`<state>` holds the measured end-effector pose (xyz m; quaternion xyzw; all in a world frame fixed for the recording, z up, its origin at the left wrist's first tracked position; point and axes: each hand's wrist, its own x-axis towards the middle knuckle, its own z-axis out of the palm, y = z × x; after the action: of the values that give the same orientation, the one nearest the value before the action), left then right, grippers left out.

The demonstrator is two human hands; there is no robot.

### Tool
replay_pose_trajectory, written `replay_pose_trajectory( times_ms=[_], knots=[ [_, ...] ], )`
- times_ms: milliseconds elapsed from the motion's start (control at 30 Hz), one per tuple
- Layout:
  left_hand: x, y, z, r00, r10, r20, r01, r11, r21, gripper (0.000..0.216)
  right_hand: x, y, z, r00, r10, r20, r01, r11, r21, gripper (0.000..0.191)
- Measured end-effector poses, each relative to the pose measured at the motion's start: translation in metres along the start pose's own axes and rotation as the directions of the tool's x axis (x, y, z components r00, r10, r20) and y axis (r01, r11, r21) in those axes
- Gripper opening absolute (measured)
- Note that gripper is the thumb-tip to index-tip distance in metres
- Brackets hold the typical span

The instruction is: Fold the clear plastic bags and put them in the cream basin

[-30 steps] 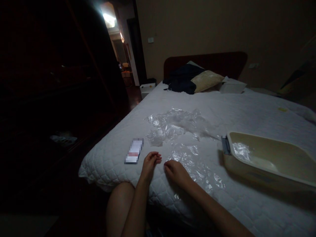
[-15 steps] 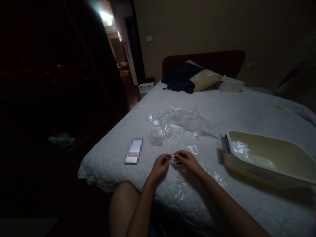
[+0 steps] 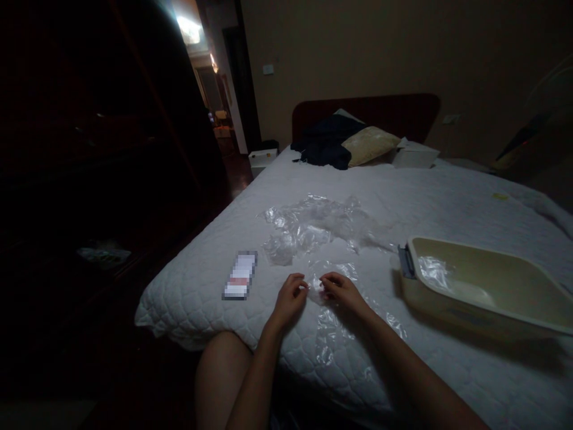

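My left hand [image 3: 290, 295] and my right hand [image 3: 342, 291] face each other a short gap apart, low over the near part of the bed. Both have fingers curled and pinched on a thin clear plastic bag [image 3: 316, 289], part of which shows between them. More clear plastic [image 3: 327, 340] lies under and beside my right forearm. Beyond the hands spreads a crumpled heap of clear plastic bags [image 3: 308, 224]. To the right stands a cream plastic bin [image 3: 487, 310] with a grey handle clip and some clear plastic [image 3: 435, 272] inside.
A phone [image 3: 240, 276] with a blurred screen lies left of my hands on the white quilted bed [image 3: 188, 298]. Dark clothing [image 3: 324, 143], a beige pillow [image 3: 371, 146] and a white box [image 3: 416, 156] sit near the headboard. Dark floor borders the bed's left edge.
My hands have moved slightly apart, and more of the clear plastic bag shows between them. The view has shifted a little; the bin, phone and heap stay in place.
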<state>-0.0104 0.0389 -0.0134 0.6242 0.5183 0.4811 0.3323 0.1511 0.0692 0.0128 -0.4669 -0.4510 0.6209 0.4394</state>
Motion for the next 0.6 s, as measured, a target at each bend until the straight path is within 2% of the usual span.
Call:
replay_pose_trajectory(
  times_ms=[167,300,467,600],
  knots=[
    [0.003,-0.004,0.001,0.999,0.010,-0.033,-0.009,0.999,0.032,0.014,0.000,0.004,-0.005,0.997,-0.071,-0.021,0.068,0.993,-0.097,0.029],
    [0.009,-0.009,0.000,0.999,0.020,0.034,-0.022,0.999,0.037,0.011,-0.001,0.012,-0.008,0.997,-0.077,-0.011,0.076,0.995,-0.071,0.028],
    [0.014,-0.008,-0.003,0.995,0.031,0.091,-0.022,0.995,-0.098,0.012,0.000,0.021,-0.014,0.999,-0.036,-0.036,0.033,0.998,-0.055,0.034],
    [0.014,-0.005,-0.005,0.996,0.017,0.088,0.003,0.975,-0.224,0.016,0.001,0.023,-0.016,0.999,-0.041,-0.011,0.041,0.998,-0.051,0.035]
  ],
)
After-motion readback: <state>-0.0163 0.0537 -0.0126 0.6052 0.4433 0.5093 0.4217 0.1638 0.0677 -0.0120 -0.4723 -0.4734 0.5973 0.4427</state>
